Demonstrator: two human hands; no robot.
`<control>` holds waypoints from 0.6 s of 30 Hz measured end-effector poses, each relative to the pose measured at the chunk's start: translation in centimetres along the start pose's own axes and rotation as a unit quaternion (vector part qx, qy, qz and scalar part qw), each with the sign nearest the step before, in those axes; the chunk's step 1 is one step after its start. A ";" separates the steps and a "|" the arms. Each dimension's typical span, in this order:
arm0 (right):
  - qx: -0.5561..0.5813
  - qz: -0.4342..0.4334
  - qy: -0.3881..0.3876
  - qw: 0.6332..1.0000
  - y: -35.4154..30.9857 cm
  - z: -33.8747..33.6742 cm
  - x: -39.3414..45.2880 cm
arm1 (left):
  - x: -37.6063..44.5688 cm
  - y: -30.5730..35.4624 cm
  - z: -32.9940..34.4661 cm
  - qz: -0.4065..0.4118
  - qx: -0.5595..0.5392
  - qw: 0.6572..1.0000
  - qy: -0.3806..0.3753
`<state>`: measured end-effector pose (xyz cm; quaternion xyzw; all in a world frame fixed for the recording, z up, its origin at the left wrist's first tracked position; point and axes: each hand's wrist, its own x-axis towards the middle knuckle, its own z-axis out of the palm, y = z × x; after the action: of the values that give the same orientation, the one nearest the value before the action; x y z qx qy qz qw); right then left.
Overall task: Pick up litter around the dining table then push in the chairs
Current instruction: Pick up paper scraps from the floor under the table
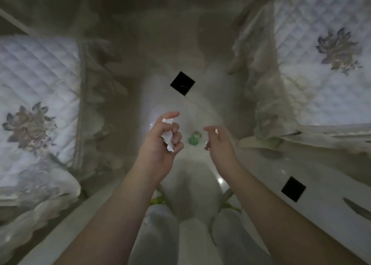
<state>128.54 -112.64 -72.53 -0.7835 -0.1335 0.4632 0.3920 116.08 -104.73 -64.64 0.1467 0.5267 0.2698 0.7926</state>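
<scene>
I look straight down at a pale tiled floor (180, 54) between two chairs. My left hand (160, 144) is closed around crumpled white paper (168, 137), which sticks out above and below the fingers. My right hand (219, 142) hovers just right of a green crumpled wrapper (194, 138) lying on the floor; its fingers are curled and apart, and a small white scrap (216, 131) shows at its fingertips. One chair with a quilted white floral cushion (38, 104) stands at the left. A second chair with the same cushion (325, 64) stands at the right.
Frilled lace skirts (267, 96) hang from both cushions toward the gap. Black diamond tile insets (182, 83) mark the floor, another at the lower right (293, 189). My feet in pale slippers (160, 220) stand at the bottom centre.
</scene>
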 end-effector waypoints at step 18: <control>-0.520 -0.109 0.125 0.838 23.4 12.6 20.2 | 18.4 -11.1 -14.4 -0.007 0.062 0.998 0.022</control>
<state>125.25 -110.25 -105.65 -0.9038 -0.3889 0.1782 -0.0113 111.48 -103.75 -90.04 0.1859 0.5603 0.2349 0.7722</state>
